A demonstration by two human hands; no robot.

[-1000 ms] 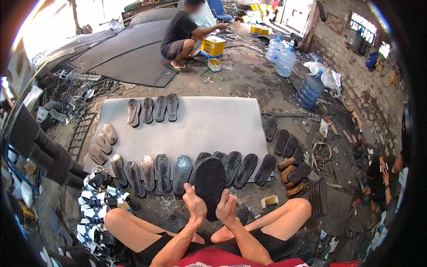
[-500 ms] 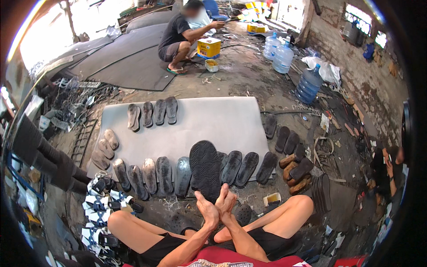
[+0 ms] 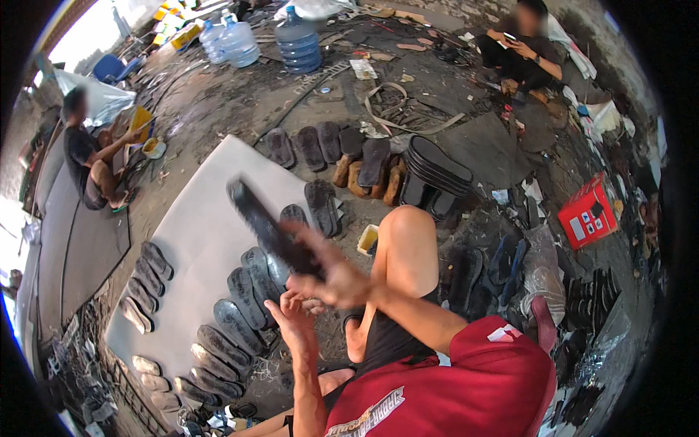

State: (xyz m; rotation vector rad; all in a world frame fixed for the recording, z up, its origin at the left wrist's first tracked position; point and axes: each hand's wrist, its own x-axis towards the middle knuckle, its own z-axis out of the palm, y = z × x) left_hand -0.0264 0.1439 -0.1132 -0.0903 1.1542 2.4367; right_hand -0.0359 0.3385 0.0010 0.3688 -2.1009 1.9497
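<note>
Setting: an open, cluttered workshop yard with a dirty concrete floor [image 3: 218, 109]; a pale grey mat [image 3: 204, 240] lies spread on it, ahead and to the left of the hands

Change in view: the head now faces far to the right of where it looked half a second ago, so the mat runs slanted and a seated person with a phone [image 3: 520, 54] shows at the top right

Right hand [image 3: 331, 273]: its grip is clenched around the near end of a dark shoe sole [image 3: 266, 226], which is now lifted clear of the row and blurred with motion; half a second ago that large sole lay flat on the mat just beyond both hands

Left hand [image 3: 291, 320]: just below the right one, fingers loosely spread and empty, touching nothing that I can make out

Sole position: it slants up and to the left from the right grip, in the air above the row of dark soles [image 3: 240, 306]

Meaning: judging from the lift, one sole is picked out of the laid-out row and is in hand for handling, while the rest stay flat

Around: a stack of black soles [image 3: 437, 171] beyond the raised knee [image 3: 404, 240], to the right of the grip; water jugs [image 3: 298, 40] far ahead; another person squats [image 3: 91, 164] far left by a yellow box [image 3: 140, 120]; a red crate [image 3: 586, 211] far right
</note>
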